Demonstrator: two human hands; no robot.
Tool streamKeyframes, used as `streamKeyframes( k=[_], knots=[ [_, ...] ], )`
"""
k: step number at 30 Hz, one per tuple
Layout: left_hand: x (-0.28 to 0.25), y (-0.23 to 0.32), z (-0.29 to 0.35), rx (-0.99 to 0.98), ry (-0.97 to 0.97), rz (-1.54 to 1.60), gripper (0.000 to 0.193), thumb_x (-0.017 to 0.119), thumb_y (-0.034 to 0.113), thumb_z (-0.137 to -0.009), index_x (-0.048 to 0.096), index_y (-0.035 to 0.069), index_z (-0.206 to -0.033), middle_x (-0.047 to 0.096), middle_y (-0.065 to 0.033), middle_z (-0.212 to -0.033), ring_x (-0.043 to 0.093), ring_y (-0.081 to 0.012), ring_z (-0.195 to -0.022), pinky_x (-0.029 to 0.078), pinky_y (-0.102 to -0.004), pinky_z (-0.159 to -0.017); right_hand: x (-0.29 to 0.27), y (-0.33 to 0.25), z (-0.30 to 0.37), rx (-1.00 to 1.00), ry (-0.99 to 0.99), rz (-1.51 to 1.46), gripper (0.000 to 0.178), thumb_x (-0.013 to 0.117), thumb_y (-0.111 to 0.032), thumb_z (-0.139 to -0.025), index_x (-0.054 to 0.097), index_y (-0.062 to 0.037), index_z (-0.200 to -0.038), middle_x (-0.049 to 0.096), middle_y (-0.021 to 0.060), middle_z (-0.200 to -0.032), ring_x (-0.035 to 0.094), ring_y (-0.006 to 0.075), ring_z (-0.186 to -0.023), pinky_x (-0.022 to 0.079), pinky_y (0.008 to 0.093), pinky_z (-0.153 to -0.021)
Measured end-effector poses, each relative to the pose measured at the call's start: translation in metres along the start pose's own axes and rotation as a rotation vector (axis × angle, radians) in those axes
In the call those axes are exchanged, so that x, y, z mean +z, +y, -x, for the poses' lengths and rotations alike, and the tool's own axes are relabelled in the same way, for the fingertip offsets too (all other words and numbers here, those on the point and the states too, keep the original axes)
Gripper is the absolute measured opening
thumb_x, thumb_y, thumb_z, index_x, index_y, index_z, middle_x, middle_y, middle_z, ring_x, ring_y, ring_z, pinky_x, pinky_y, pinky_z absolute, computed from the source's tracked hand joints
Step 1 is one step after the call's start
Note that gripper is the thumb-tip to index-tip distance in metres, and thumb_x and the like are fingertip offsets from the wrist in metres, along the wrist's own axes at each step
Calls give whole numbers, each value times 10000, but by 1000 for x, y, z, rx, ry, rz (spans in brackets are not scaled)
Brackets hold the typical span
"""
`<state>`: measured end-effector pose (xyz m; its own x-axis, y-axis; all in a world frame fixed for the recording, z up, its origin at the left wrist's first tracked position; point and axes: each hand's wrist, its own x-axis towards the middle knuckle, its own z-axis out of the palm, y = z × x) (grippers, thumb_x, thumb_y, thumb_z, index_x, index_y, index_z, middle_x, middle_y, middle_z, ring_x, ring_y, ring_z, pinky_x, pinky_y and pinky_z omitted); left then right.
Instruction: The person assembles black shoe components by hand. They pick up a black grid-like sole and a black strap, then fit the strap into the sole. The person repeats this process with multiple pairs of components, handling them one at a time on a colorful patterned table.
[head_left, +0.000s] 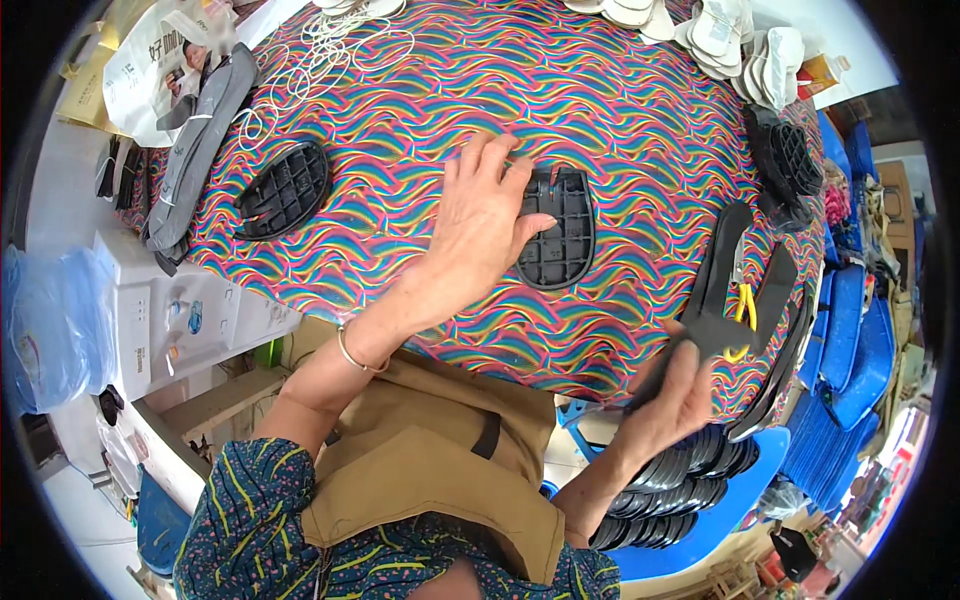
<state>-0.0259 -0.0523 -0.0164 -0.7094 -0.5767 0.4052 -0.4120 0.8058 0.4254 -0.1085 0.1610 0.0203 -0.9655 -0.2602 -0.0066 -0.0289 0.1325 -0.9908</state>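
My left hand (480,215) lies over the left edge of a black heel-shaped sole piece (565,250) with a gridded surface, its thumb across the grid and its fingers spread. In my right hand (682,392), near the table's front right, a dark flat sole piece (715,337) is gripped, slightly blurred; its full outline is hard to make out. Just beyond it lies a yellow-handled cutting tool (746,305), partly covered. A second black gridded heel piece (287,190) rests to the left.
Dark long sole pieces (724,255) lie at the right edge, beside a black gridded stack (785,160). Pale insoles (715,35) and white cord (330,50) occupy the far side. Grey strips (200,150) lie left. Below right, black pieces (660,490) fill a blue stool (755,470).
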Motion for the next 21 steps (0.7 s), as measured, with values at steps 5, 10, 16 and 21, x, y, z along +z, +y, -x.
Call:
streamKeyframes(
  k=[5,10,16,21],
  knots=[
    [6,10,17,-293,-15,1242,312,747,17,-783,534,51,-1008,543,-61,-1135,588,-146,-993,493,-299,-819,8,26,-14,57,-144,41,200,560,-127,-978,688,20,-1025,561,-28,-675,478,24,-565,352,186,-489],
    [-13,19,21,-659,-308,1520,330,685,40,-850,565,4,-1156,648,-54,-1037,637,-129,-971,522,-279,-868,6,31,-13,157,-224,-36,111,598,-65,-948,670,14,-980,569,-58,-722,463,-1,-598,347,165,-512],
    [-6,27,36,-757,-542,1476,278,712,112,-866,655,-20,-1104,678,-24,-946,622,-75,-853,523,-254,-756,4,38,-7,186,-349,119,235,600,-76,-942,633,60,-1131,617,-8,-908,490,47,-856,416,199,-752],
    [-2,32,37,-655,-545,1312,248,707,118,-872,673,-18,-1077,650,17,-892,555,-35,-813,476,-228,-716,4,48,-3,59,-344,223,316,610,-69,-930,603,53,-1221,681,56,-1003,523,65,-930,442,236,-844]
  ],
)
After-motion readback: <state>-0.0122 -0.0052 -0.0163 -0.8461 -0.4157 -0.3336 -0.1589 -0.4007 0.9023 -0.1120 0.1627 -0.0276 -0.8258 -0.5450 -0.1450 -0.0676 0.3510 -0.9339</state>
